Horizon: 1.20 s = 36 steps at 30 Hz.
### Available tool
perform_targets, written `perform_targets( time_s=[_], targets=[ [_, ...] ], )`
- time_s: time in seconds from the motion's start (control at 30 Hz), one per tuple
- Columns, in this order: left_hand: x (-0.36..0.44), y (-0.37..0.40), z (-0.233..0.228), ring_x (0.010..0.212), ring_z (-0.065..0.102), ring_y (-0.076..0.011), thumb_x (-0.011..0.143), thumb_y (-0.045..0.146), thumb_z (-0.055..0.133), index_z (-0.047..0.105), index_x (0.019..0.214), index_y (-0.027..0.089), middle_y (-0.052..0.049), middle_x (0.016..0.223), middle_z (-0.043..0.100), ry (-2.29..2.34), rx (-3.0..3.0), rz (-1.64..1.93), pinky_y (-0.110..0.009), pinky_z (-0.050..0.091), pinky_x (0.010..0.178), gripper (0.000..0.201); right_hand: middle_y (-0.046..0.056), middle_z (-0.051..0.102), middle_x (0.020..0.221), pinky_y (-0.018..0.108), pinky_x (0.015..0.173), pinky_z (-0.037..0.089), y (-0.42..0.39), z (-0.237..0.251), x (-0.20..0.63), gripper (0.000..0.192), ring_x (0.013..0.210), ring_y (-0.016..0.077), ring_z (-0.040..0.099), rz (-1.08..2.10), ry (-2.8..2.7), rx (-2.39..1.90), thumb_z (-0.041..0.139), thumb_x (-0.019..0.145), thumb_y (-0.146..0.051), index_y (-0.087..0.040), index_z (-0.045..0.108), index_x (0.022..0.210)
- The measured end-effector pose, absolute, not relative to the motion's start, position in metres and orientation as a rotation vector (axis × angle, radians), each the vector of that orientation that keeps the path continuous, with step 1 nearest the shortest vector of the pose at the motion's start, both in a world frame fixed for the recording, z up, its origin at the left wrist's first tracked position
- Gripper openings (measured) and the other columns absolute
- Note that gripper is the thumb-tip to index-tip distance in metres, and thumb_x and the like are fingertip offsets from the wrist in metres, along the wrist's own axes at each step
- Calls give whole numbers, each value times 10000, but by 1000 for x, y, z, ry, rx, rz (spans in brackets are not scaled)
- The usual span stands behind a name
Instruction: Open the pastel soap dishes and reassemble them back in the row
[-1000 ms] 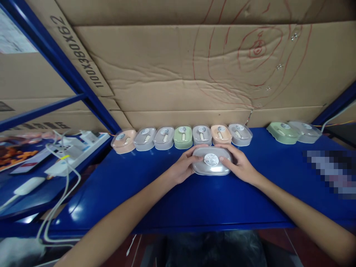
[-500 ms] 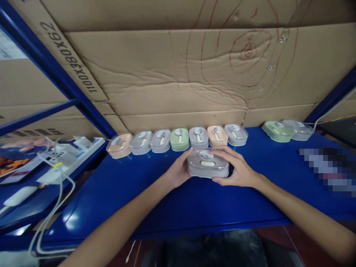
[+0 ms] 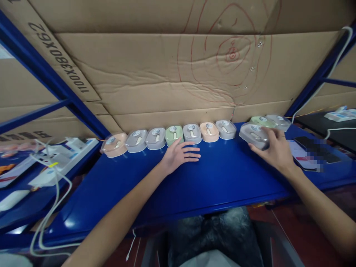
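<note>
My right hand (image 3: 275,150) grips a grey lidded box (image 3: 253,135) at the right of the blue table (image 3: 217,178), just in front of a green box (image 3: 260,121) and a clear grey box (image 3: 278,121). My left hand (image 3: 179,154) lies flat and open on the table, fingers spread, holding nothing, right in front of a row of several lidded boxes (image 3: 172,135) in peach, grey and green along the back edge. The row ends at a grey box (image 3: 226,129), a short gap left of the held one.
A cardboard wall (image 3: 167,74) rises behind the boxes. To the left sit a white power strip with cables (image 3: 59,157) and printed papers. A dark phone (image 3: 313,144) and a card lie at the right. Blue shelf posts (image 3: 52,81) frame both sides.
Both hands held the grey box at the table's middle. My left hand let go and rests flat, while my right hand carried the box to the right, by the green and clear boxes.
</note>
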<state>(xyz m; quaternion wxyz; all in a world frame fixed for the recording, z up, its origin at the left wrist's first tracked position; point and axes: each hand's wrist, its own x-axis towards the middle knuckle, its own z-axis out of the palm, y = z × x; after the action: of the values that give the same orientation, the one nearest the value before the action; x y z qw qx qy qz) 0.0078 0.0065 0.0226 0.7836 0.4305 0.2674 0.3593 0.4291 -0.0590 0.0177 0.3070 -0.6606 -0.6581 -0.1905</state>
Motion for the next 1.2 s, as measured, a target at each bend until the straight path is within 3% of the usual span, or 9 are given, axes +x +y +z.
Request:
perform_targets(
  time_s=[0.2,0.47,1.2],
  targets=[
    [6,11,18,1077,800,-390,1095,621,477,696,1292,86,-251,1200,792,592,957,758,-537,599,1001,611,303,589,1338,496,847,517,-33,18,432,808,1052,431,680,-488,-1787,-2051,663,959,-687,-139,507,1532],
    [5,13,18,1084,800,-377,1112,565,491,675,1307,71,-250,1203,787,638,973,745,-529,602,1012,562,355,608,1342,551,1007,396,12,15,416,758,1238,484,563,-683,-1916,-2218,530,1035,-665,-61,493,1490],
    [2,11,19,1113,781,-347,1110,552,532,720,1296,109,-203,1213,789,638,1026,702,-482,611,1016,516,377,560,1382,628,1010,353,51,6,429,720,1270,525,458,-712,-1801,-2170,505,1009,-633,-21,586,1380]
  ],
)
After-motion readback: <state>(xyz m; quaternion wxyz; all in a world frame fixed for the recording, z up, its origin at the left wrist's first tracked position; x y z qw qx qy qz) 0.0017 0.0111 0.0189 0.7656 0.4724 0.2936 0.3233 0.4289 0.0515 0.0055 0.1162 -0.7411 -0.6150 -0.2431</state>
